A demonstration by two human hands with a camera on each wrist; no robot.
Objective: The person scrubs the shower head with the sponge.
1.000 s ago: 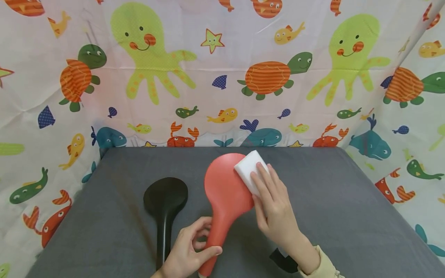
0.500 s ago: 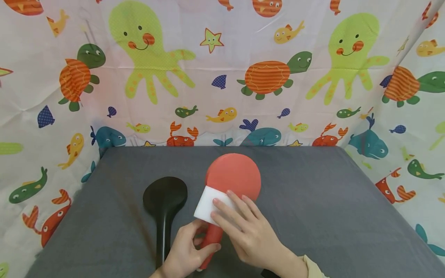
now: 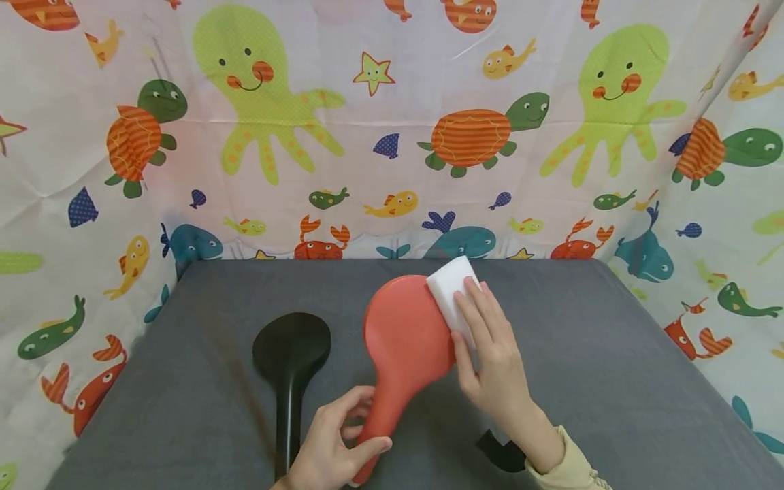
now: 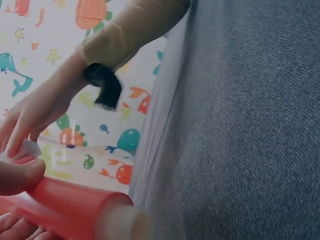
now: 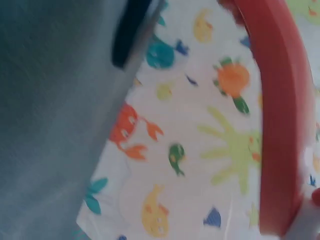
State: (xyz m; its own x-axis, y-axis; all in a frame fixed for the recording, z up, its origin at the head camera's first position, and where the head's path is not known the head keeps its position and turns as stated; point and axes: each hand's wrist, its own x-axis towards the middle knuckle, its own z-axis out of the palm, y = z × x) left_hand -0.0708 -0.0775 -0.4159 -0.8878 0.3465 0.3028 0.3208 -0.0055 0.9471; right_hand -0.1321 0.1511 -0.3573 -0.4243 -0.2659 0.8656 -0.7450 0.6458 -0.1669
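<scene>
While the left hand (image 3: pixel 333 435) holds it by the handle, the coral-red, smooth-faced paddle with a round head (image 3: pixel 407 333) sits in front of the person, tilted and apparently raised off the table. The thumb lies over the handle and the other fingers curl beneath it, a closed but light-looking grip; the left wrist view shows the handle's pale end jutting past them. At the head's right edge, the right hand (image 3: pixel 493 361) has hold of a white, rectangular, foam-like block (image 3: pixel 452 296), its fingers long and only slightly bent over the block, which lies against the rim.

The step in hand looks like wiping. To do it well, I would press the block evenly, follow the curve of the rim, and overlap each stroke, with the left grip firm enough that the long paddle does not twist under the push. Near the neck the two hands could crowd each other.

Just left of the left hand lies a black, glossy paddle of similar shape (image 3: pixel 292 347), close enough for an elbow or knuckle to nudge. A short black strap (image 3: pixel 503 454) dangles by the right wrist and could trail across the work. Beneath is a grey cloth-covered table (image 3: pixel 612 367); beyond hangs a white curtain printed with sea animals (image 3: pixel 343 163).
</scene>
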